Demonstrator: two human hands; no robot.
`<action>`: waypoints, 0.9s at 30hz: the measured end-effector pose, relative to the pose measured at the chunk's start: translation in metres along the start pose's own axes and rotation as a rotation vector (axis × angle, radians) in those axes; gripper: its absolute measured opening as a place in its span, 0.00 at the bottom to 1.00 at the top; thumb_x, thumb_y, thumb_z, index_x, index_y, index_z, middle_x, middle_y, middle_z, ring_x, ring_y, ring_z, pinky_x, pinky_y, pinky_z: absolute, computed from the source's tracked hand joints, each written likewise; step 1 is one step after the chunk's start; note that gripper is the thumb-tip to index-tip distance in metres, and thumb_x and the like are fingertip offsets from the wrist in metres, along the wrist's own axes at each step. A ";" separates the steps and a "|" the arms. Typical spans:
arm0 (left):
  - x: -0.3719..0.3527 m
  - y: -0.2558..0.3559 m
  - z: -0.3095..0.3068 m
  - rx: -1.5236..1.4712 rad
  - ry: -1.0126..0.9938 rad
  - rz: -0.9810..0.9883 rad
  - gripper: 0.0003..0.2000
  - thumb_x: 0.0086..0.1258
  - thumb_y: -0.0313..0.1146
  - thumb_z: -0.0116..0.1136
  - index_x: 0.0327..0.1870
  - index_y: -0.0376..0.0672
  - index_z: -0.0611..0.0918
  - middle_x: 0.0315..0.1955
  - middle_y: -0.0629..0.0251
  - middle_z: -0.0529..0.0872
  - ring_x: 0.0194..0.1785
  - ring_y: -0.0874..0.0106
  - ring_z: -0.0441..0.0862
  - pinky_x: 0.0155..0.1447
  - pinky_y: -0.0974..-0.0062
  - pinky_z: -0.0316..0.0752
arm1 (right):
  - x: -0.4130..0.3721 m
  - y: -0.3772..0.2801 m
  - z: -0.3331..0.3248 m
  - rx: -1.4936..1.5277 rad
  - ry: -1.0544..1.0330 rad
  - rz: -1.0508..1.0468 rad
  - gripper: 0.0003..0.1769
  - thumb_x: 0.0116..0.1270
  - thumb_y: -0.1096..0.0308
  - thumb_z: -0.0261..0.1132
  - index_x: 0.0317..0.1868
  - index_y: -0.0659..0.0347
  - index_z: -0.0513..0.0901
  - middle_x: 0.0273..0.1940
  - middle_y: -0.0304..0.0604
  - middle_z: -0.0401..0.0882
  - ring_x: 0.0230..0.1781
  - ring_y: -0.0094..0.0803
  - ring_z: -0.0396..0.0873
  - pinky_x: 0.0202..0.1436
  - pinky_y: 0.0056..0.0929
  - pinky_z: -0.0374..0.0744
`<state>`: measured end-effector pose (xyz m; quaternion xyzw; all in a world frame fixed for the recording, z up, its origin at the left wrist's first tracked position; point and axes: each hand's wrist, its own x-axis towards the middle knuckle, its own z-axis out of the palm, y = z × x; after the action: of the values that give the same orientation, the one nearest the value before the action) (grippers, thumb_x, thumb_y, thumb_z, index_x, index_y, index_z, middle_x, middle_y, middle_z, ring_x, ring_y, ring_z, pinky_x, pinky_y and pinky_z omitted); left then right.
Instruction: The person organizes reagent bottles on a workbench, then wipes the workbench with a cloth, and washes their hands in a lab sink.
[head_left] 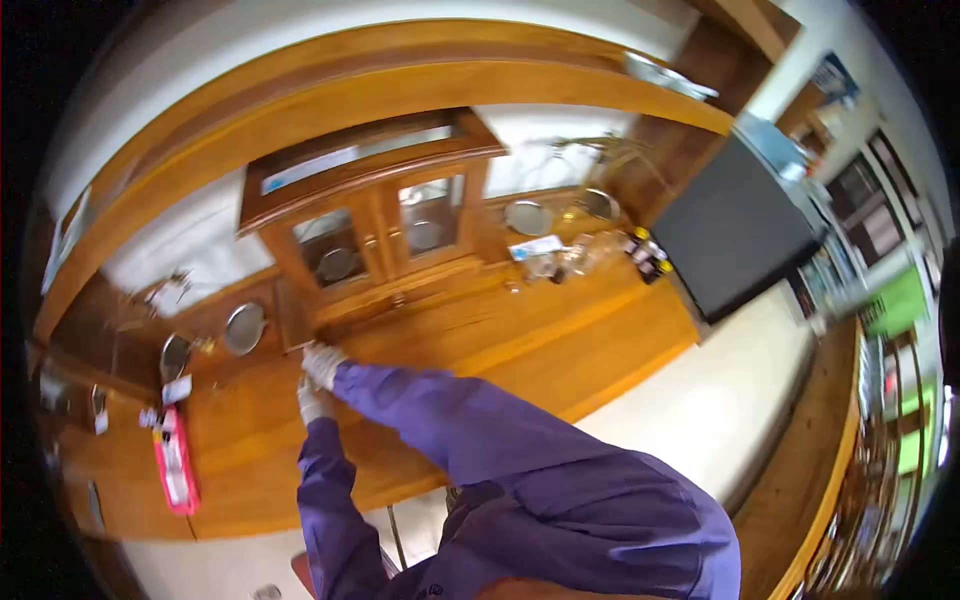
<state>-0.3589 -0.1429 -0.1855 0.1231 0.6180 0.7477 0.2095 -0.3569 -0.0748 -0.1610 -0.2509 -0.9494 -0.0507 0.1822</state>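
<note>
My right hand (pixel 322 366), in a whitish glove, is at the lower left corner of a wooden cabinet (pixel 385 215) with two glass-paned doors. Just below it, my left hand (pixel 313 399), gloved too, almost meets it over the wooden counter (pixel 420 335). The fingers of both hands look bunched and closed. Whatever is between them is too small and blurred to name. Purple sleeves (pixel 480 425) cover both my arms.
Left on the counter lies a pink tray (pixel 175 465). Round metal-rimmed discs (pixel 245 329) stand along the back. Glassware (pixel 575 257) and small dark bottles (pixel 650 257) sit at the right, by a large dark grey box (pixel 735 225). A wooden shelf (pixel 420 80) runs above.
</note>
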 end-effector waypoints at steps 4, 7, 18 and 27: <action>0.016 -0.077 -0.043 0.873 -0.170 0.426 0.11 0.61 0.23 0.46 0.44 0.33 0.75 0.41 0.60 0.80 0.44 0.71 0.77 0.49 0.76 0.71 | -0.004 0.033 0.010 0.177 -0.273 -0.348 0.11 0.52 0.68 0.57 0.34 0.66 0.77 0.29 0.48 0.77 0.28 0.39 0.79 0.28 0.33 0.77; -0.019 -0.048 -0.031 0.732 0.009 0.181 0.09 0.61 0.25 0.48 0.40 0.34 0.78 0.39 0.60 0.81 0.43 0.72 0.78 0.47 0.76 0.72 | -0.009 0.054 -0.022 0.412 -0.386 -0.222 0.09 0.52 0.67 0.57 0.31 0.63 0.77 0.30 0.49 0.76 0.30 0.43 0.78 0.33 0.35 0.76; -0.187 0.001 0.083 0.858 0.026 0.100 0.07 0.55 0.33 0.60 0.30 0.40 0.80 0.33 0.60 0.82 0.39 0.65 0.79 0.43 0.73 0.74 | -0.153 0.320 -0.167 0.768 -0.350 0.196 0.09 0.54 0.62 0.58 0.25 0.57 0.80 0.27 0.53 0.77 0.31 0.45 0.77 0.35 0.36 0.74; -0.219 -0.014 0.246 0.870 -0.226 0.251 0.11 0.53 0.36 0.61 0.34 0.41 0.80 0.34 0.60 0.82 0.38 0.67 0.79 0.42 0.73 0.73 | -0.183 0.628 -0.246 0.553 0.156 0.807 0.05 0.46 0.72 0.61 0.26 0.59 0.79 0.23 0.43 0.79 0.29 0.37 0.78 0.33 0.29 0.74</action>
<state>-0.0549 -0.0279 -0.1325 0.3541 0.8276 0.4207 0.1124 0.1807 0.3410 0.0025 -0.5362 -0.7379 0.2592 0.3176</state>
